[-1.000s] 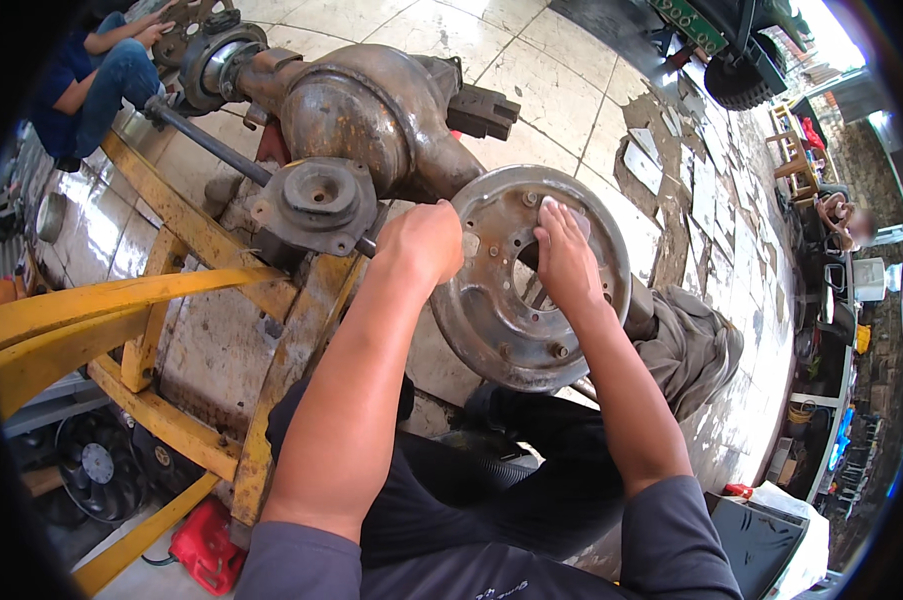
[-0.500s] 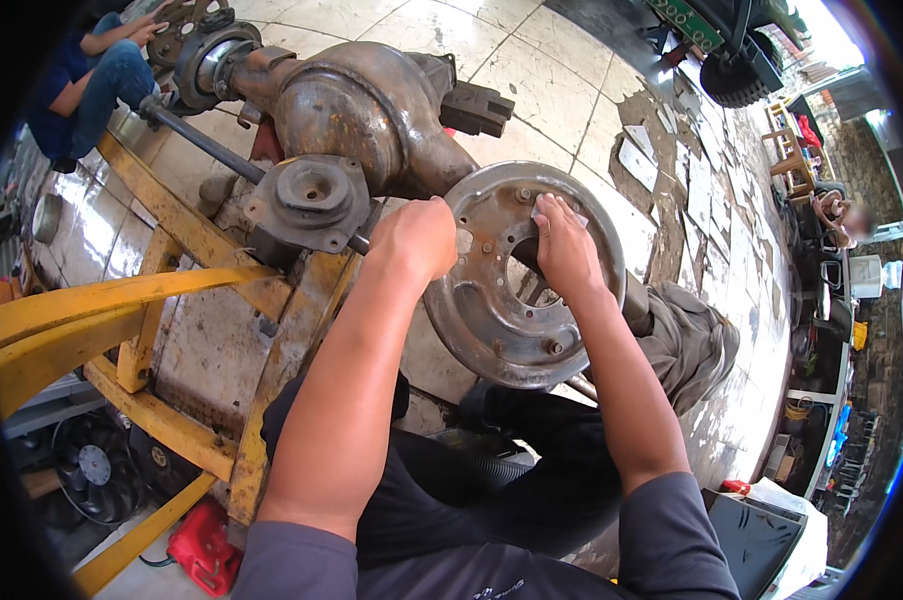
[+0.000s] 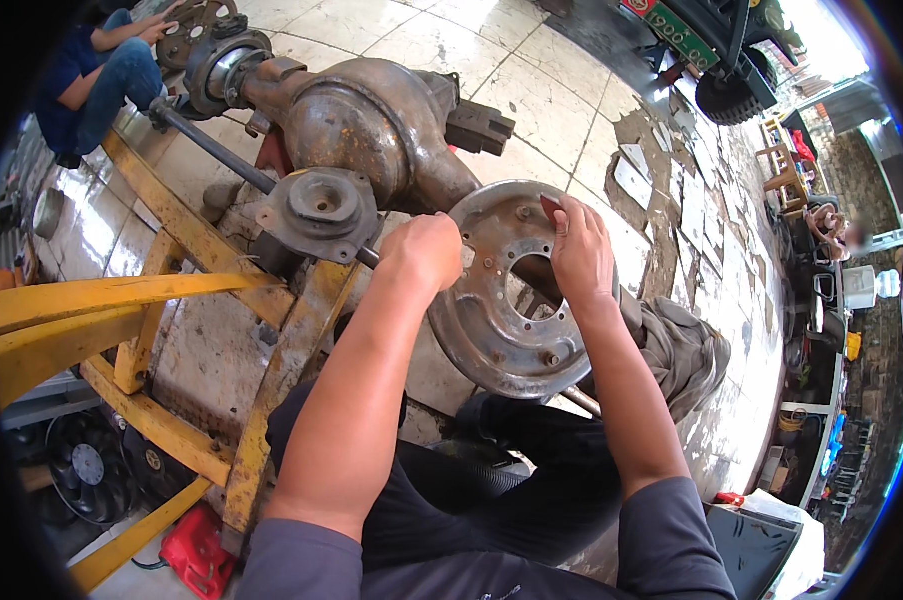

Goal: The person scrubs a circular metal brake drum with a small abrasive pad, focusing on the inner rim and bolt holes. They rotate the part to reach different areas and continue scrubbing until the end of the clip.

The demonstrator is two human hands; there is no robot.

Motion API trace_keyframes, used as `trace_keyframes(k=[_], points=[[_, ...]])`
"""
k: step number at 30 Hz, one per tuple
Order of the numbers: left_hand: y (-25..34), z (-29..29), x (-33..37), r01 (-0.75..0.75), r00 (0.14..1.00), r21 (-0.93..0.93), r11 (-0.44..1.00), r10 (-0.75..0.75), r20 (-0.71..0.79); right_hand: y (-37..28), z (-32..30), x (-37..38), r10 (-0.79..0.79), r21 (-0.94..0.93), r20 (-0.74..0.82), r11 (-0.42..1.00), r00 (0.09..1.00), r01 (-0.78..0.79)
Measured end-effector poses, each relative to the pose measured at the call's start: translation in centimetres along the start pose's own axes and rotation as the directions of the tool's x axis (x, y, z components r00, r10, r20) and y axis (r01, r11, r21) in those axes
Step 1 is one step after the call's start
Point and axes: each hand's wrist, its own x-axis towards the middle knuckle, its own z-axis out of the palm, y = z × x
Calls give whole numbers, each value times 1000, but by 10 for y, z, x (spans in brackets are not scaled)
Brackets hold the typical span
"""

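A round, bare-metal brake backing plate [image 3: 468,335] stands tilted in front of me, with a large centre hole, small bolt holes and a few studs. My left hand [image 3: 423,252] is closed round its left rim; the fingertips are hidden. On the plate's upper right part, my right hand [image 3: 583,252] pinches a small reddish-brown piece of sandpaper [image 3: 550,206] between thumb and fingers. Behind the plate lies a worn axle housing [image 3: 356,130] with a bulging middle. A dark rubber-like mount [image 3: 323,200] on a flanged base is left of my left hand.
A yellow steel frame [image 3: 171,290] stands at my left, with a dark shaft [image 3: 216,147] above it. Grey cloth [image 3: 686,350] lies right of the plate. Broken tiles [image 3: 636,175] litter the floor beyond. Another person [image 3: 121,75] handles a round part at far left.
My right hand has shifted slightly right and tilted up, so the sandpaper's reddish side shows. My left hand still holds the rim, and the plate sits slightly lower in view.
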Motion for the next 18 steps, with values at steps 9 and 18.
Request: trace_keyframes(k=[9, 18], points=[[2, -2, -4, -2, 1000, -35, 999, 2, -2, 11, 7, -11, -53, -2, 79, 999, 996, 53], [-1, -3, -3, 15, 1000, -22, 1000, -15, 11, 4, 8, -32, -109, -186, 261, 969, 959, 161]])
